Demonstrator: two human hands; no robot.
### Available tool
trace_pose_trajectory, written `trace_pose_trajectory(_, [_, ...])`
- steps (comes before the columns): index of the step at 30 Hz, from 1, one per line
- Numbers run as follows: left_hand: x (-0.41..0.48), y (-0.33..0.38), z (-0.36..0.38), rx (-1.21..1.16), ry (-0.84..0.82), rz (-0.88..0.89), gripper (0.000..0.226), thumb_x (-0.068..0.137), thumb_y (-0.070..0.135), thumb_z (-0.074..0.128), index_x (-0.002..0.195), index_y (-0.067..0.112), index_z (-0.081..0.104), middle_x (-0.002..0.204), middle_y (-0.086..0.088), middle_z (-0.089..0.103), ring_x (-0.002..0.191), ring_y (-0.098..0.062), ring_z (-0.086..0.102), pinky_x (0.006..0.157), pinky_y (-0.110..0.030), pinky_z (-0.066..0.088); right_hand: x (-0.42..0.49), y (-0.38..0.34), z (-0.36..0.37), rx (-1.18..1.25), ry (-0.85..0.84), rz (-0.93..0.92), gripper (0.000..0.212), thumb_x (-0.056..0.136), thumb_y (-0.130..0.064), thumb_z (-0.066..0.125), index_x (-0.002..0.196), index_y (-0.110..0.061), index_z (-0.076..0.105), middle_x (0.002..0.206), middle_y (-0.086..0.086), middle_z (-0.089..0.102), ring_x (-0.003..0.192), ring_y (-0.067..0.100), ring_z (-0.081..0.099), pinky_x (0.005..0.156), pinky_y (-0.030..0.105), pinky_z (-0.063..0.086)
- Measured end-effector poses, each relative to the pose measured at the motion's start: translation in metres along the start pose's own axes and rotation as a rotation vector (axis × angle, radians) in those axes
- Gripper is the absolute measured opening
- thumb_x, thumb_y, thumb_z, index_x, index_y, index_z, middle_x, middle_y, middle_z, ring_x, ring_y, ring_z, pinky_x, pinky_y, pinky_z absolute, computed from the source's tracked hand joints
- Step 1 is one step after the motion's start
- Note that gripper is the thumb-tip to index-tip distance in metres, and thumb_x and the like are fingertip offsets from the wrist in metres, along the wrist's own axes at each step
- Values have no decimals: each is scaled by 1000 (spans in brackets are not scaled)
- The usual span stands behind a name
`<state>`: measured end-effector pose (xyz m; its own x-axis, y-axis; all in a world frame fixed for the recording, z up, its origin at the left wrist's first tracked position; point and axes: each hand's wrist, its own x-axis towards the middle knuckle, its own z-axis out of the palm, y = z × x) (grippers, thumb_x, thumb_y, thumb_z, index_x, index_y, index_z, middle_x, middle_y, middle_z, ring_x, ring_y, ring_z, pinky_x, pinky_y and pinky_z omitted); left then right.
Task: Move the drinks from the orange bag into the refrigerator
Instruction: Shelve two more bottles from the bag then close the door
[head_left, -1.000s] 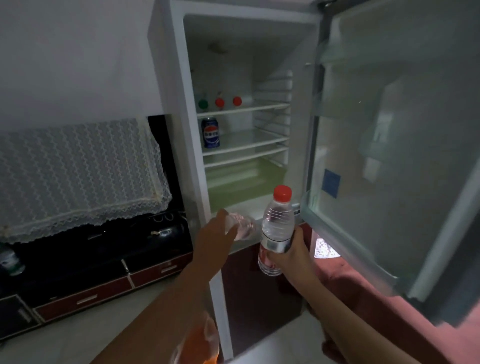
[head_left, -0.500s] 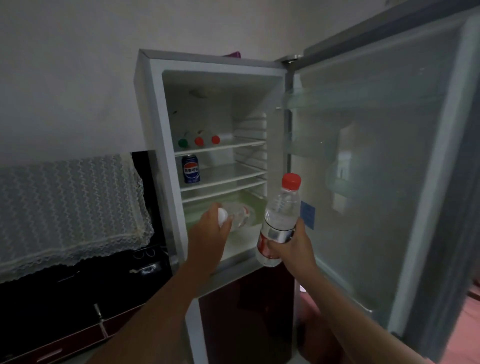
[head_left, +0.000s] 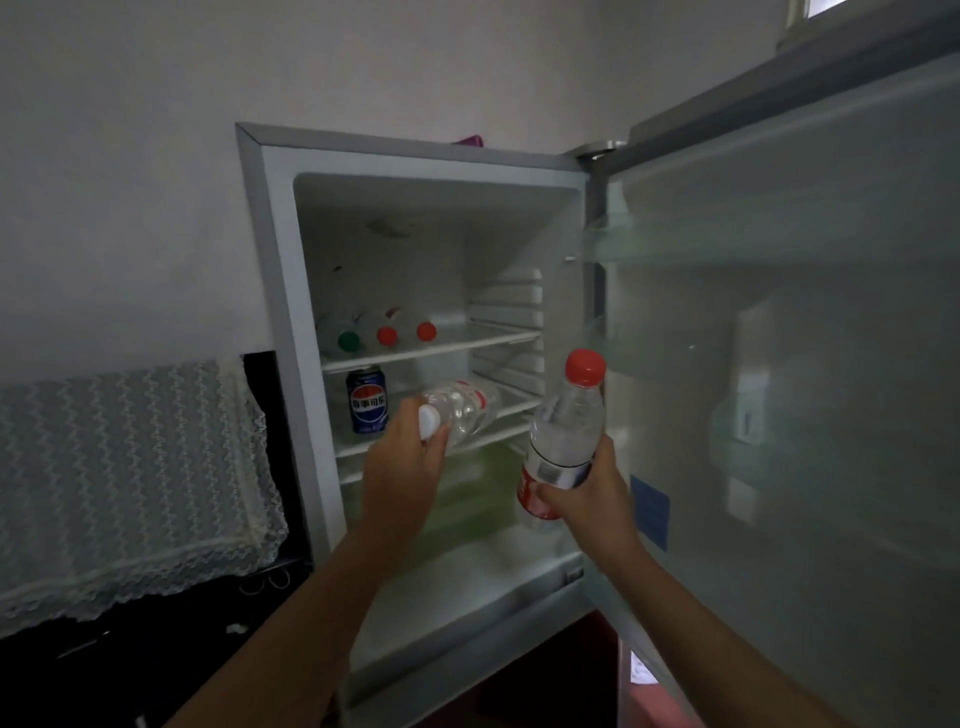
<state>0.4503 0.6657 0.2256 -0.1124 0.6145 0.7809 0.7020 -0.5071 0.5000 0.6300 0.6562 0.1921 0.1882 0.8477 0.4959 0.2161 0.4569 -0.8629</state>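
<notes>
Sideways, the left hand (head_left: 402, 467) grips a clear white-capped plastic bottle (head_left: 460, 413) to fit the low wire shelf (head_left: 514, 402), while the right hand (head_left: 587, 486) holds a red-capped clear bottle (head_left: 563, 436) upright, waiting.

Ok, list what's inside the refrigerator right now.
Top shelf: three bottles lying down, caps green, red, red. Below: a blue can, and a white-capped bottle the left hand is laying in. The arms hide the lower section.

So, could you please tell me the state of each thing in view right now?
Refrigerator door: open.
White-capped bottle: capped, on its side, in left hand.
Red-capped bottle: capped, upright, in right hand.
Cola can: upright on shelf.
</notes>
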Motion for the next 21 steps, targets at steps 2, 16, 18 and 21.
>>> trace_pose_trajectory(2, [27,-12,9,2,15,16,21,90,17,54,106,3,51,89,-7,58,73,-17,55,58,-25,49,25,6,10,13,-6,-1,62,66,0,75,107,-27,37,91,-18,53,81,-3,54,60,6,48])
trace_pose_trajectory(16, [187,-40,86,183,61,196,25,92,23,51,106,3,48,103,-20,62,90,-37,59,66,-32,35,172,24,52,48,46,-59,70,64,-5,78,122,-13,40,117,6,58,105,22,58,90,36,52])
trace_pose_trajectory(18, [203,-46,99,245,42,214,24,92,24,50,104,3,47,103,-22,61,87,-40,59,66,-37,40,191,25,55,62,45,-76,68,63,-5,78,120,-14,40,115,5,58,103,21,59,88,34,52])
trace_pose_trajectory(21, [220,-60,116,303,26,199,25,92,26,49,105,4,47,101,-22,62,84,-40,60,67,-43,48,219,28,60,94,51,-98,69,63,-5,78,120,-15,40,115,4,57,104,20,58,90,34,51])
